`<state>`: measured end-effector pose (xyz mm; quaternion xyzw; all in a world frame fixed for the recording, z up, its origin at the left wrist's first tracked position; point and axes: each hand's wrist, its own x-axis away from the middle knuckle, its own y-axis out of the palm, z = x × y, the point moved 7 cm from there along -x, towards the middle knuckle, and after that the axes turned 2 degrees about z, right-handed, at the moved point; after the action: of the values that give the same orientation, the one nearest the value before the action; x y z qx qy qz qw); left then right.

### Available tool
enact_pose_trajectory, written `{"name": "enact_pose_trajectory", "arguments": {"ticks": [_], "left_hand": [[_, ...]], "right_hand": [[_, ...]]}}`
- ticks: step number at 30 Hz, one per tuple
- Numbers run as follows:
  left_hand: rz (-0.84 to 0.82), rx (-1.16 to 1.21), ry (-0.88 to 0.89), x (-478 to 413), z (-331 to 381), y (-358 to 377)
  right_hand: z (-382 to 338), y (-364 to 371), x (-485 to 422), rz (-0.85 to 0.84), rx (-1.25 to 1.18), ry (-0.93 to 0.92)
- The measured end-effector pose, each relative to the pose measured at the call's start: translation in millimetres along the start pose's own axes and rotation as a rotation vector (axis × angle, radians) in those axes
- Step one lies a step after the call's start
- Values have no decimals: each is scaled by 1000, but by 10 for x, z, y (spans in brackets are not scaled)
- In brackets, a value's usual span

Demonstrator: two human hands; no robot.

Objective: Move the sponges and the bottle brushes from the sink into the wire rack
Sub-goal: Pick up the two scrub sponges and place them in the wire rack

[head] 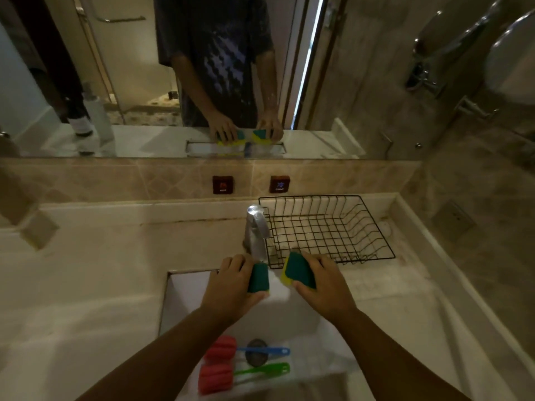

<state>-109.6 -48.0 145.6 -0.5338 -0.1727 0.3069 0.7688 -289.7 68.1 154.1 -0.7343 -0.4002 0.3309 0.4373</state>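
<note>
My left hand (231,285) grips a green and yellow sponge (258,278) above the far part of the white sink (185,290), just in front of the tap. My right hand (324,287) holds a second green and yellow sponge (299,270) near the front left corner of the black wire rack (327,227), which holds nothing. On the sink floor lie two bottle brushes with red foam heads: one with a blue handle (263,351), one with a green handle (260,370). Both lie beside the drain.
A chrome tap (256,230) stands between the sink and the rack. The rack sits on the pale counter (86,270) at the back right, near the wall. A mirror (144,82) spans the back wall, with bottles (95,117) at its left.
</note>
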Motion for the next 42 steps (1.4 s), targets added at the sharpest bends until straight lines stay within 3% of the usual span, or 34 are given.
{"name": "enact_pose_trajectory", "arguments": {"ticks": [11,22,42], "left_hand": [[102,-24,81,-521,692,40],[68,-66,-81,-1282,1047,515],[-29,-80,-157,-2253,571,1145]], "right_hand": [[585,-260,-244,13,-16,-29],[1480,-263,-890,-70,10,-135],[1909,520,-1880,-215,11,-219]]}}
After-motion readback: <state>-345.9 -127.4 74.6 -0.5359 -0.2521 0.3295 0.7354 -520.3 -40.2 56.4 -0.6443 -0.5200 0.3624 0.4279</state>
